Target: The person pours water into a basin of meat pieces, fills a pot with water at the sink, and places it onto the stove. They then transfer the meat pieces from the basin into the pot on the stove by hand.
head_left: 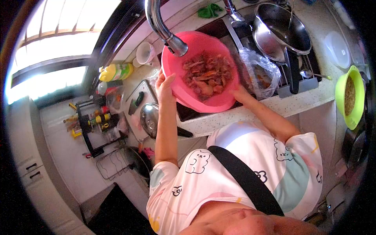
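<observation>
A pink basin [186, 97] is over the dark sink, beneath the curved metal faucet [177, 46]. Reddish-brown pieces that look like meat [207, 76] lie in it, apparently in some liquid. My left hand [164, 84] is closed on the basin's left rim, thumb on the near side. On the lower right rim, my right hand [240, 95] grips the same basin; its fingertips are partly hidden. To the right of the basin, a clear plastic bag [262, 72] lies crumpled over the sink area, with bits of something inside.
A steel pot [270, 33] with a black handle stands at the back right, near a spoon [313, 74]. A green bowl [349, 98] sits at the far right. Left of the sink are a knife [136, 102], a pot lid [149, 119], a white cup [145, 53] and a yellow bottle [117, 72].
</observation>
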{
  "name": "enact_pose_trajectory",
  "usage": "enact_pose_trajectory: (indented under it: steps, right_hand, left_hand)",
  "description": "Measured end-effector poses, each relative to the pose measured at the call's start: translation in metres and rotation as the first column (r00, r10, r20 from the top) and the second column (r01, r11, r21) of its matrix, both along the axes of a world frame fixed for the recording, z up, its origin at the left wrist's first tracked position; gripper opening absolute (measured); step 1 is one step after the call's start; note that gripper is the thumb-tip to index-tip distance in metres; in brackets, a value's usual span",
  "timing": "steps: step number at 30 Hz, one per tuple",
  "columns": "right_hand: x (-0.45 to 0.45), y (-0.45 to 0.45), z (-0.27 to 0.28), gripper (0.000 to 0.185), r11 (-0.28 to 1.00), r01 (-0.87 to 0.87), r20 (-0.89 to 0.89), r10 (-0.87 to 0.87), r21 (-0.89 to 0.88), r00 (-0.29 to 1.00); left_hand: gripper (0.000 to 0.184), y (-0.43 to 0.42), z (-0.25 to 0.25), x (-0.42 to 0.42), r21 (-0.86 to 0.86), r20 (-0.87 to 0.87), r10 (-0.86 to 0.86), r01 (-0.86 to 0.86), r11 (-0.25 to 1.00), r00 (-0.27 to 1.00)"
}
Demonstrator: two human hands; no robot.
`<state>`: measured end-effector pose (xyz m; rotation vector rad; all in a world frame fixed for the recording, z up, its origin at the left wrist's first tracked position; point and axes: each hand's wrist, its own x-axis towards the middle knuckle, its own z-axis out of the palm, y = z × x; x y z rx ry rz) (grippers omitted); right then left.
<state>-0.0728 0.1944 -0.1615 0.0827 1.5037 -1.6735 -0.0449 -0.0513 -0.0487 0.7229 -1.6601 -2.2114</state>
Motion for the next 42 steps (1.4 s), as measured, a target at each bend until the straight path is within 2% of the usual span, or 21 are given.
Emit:
enact_pose_trajectory:
  steps: [2,6,8,10,11,13,16,20,22,25,29,31,35,37,39,42]
  right_hand:
    - [0.0,-0.003,0.006,0.045,0.999,0.003,-0.079,0.001,0.052,0.997]
    - [-0.001,-0.001,0.017,0.052,0.981,0.057,-0.388,0.021,0.188,0.922]
    - [0.003,0.001,0.002,0.054,0.972,0.069,-0.479,0.048,0.223,0.877]
    - [0.007,-0.001,-0.035,0.054,0.914,0.1,-0.673,0.212,0.393,0.709]
    - [0.004,-0.002,-0.044,0.054,0.914,0.101,-0.673,0.21,0.392,0.709]
    - [-0.005,-0.004,-0.046,0.05,0.926,-0.064,-0.545,0.273,0.371,0.793]
    - [-0.007,-0.007,-0.04,0.046,0.909,-0.078,-0.476,0.285,0.408,0.832]
    - [-0.001,-0.005,-0.052,0.048,0.902,-0.036,-0.52,0.28,0.43,0.807]
    - [-0.002,-0.002,-0.049,0.05,0.901,-0.143,-0.429,0.329,0.411,0.841]
    - [0.003,-0.003,-0.057,0.042,0.874,-0.158,-0.41,0.366,0.459,0.836]
    - [0.009,0.0,-0.058,0.042,0.886,-0.143,-0.428,0.349,0.442,0.834]
    - [0.012,0.001,-0.064,0.043,0.914,-0.069,-0.51,0.284,0.4,0.812]
    - [0.012,0.002,-0.071,0.045,0.908,-0.107,-0.476,0.309,0.404,0.823]
    - [0.014,0.003,-0.077,0.042,0.925,-0.092,-0.487,0.277,0.37,0.828]
    - [0.013,0.007,-0.077,0.041,0.92,-0.115,-0.48,0.299,0.375,0.824]
    - [0.01,0.011,-0.068,0.037,0.917,-0.15,-0.48,0.326,0.369,0.815]
  left_hand:
    - [0.05,0.001,0.003,0.0,0.016,-0.023,-0.023,0.023,1.0,0.999]
    - [0.05,0.005,0.012,-0.002,-0.002,-0.034,-0.059,0.059,0.998,0.998]
    - [0.05,0.012,0.021,-0.003,-0.008,-0.025,-0.056,0.056,0.998,0.998]
    - [0.049,0.014,0.025,-0.003,-0.015,-0.018,-0.056,0.056,0.998,0.998]
    - [0.049,0.014,0.025,-0.003,-0.032,-0.026,-0.057,0.057,0.998,0.998]
    - [0.048,0.014,0.025,-0.002,-0.05,-0.035,-0.057,0.055,0.997,0.998]
    - [0.048,0.013,0.024,-0.002,-0.098,-0.023,-0.041,0.039,0.994,0.999]
    - [0.048,0.021,0.036,-0.004,-0.092,-0.007,-0.095,0.094,0.991,0.995]
    - [0.047,0.022,0.037,-0.005,-0.116,0.011,-0.097,0.098,0.988,0.995]
    - [0.042,0.019,0.035,-0.005,-0.206,0.053,-0.077,0.087,0.975,0.996]
    - [0.037,0.015,0.027,-0.007,-0.244,0.041,-0.132,0.138,0.96,0.99]
    - [0.037,0.016,0.021,-0.01,-0.286,0.021,-0.142,0.142,0.948,0.99]
    - [0.036,0.029,0.008,-0.015,-0.259,0.04,-0.129,0.135,0.956,0.991]
    - [0.013,0.029,-0.006,-0.018,-0.225,0.053,-0.056,0.066,0.972,0.997]
    - [0.013,0.03,-0.015,-0.022,-0.22,0.06,-0.071,0.082,0.972,0.996]
    - [0.013,0.04,-0.013,-0.027,-0.294,-0.021,-0.026,0.019,0.956,0.999]
